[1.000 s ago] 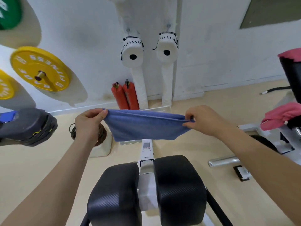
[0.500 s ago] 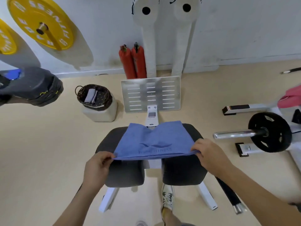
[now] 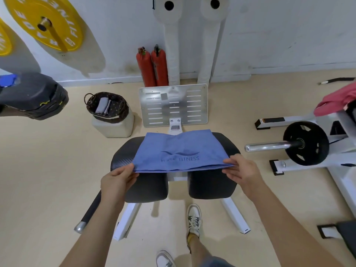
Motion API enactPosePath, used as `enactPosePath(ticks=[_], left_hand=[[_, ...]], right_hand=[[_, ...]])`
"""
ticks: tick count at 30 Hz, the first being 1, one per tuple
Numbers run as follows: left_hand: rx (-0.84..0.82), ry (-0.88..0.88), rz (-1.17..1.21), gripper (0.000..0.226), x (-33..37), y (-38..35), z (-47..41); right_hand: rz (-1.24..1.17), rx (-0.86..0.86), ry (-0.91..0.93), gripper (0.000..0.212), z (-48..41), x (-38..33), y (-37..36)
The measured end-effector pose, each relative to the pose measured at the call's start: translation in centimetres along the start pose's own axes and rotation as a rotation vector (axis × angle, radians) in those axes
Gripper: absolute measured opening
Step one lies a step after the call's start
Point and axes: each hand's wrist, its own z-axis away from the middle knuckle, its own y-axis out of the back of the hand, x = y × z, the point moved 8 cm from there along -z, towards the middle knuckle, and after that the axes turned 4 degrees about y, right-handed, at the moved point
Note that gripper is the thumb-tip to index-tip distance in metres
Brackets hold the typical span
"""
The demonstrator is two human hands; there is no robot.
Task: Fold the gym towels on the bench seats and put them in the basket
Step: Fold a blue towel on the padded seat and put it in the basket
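- The blue towel (image 3: 179, 151) (folded, logo facing up) lies across both black pads of the bench seat (image 3: 146, 187), bridging the gap between them.
- The left hand (image 3: 115, 180) pinches the towel's near-left corner.
- The right hand (image 3: 242, 170) pinches its near-right corner.
- The basket (image 3: 119, 112) stands beyond the seat, to its left, with a grey towel (image 3: 102, 106) inside.
- A pink towel (image 3: 339, 101) lies well off to the seat's right.

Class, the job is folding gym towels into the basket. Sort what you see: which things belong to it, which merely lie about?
Belong: blue towel, pinched by left hand and right hand; seat pads; basket; grey towel inside; pink towel.
Lying about: yellow weight plate; red extinguishers; barbell.
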Motion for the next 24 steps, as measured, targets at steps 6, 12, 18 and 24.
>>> enactPosePath(ticks=[6,12,18,24], left_hand=[[0.025,-0.042,-0.011,0.012,-0.5,0.0,0.5],[-0.036,-0.051,-0.089,0.02,-1.6,0.7,-0.1],[-0.02,-0.127,-0.185,0.02,-0.9,1.1,-0.7],[0.057,-0.242,-0.34,0.018,-3.0,3.1,-1.2]], right_hand=[[-0.001,0.039,0.021,0.013,0.4,1.6,0.1],[0.005,0.051,0.054,0.025,1.3,1.9,-0.2],[-0.08,0.007,0.079,0.024,1.4,1.8,-1.0],[-0.134,0.061,-0.046,0.016,0.3,6.4,-1.5]])
